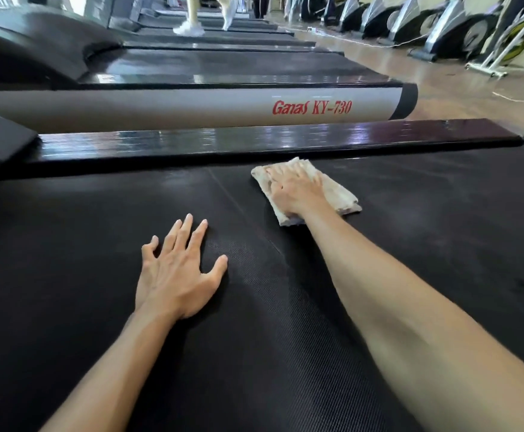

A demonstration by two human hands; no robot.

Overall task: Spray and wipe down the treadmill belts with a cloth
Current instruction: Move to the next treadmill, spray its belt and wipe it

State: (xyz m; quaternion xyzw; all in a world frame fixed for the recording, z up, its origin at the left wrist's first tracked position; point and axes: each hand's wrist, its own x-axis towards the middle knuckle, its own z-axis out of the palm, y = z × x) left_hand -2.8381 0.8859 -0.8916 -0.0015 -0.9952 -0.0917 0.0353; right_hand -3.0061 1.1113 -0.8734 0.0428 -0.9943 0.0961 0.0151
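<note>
The right hand (296,190) lies flat on a folded beige cloth (338,194), its fingers (285,177) spread straight and pressing it onto the black textured treadmill belt (425,244), near the glossy dark side rail (254,141) at the belt's far edge. The left hand (173,272) rests palm down on the same belt, fingers splayed and holding nothing, well apart from the cloth. Beyond the rail lies a grey treadmill frame lettered "Ganas KY-730" (312,107)

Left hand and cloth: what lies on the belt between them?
Only bare black belt with a thin seam line; the head view shows the left hand flat, apart from the cloth under the right hand.
</note>
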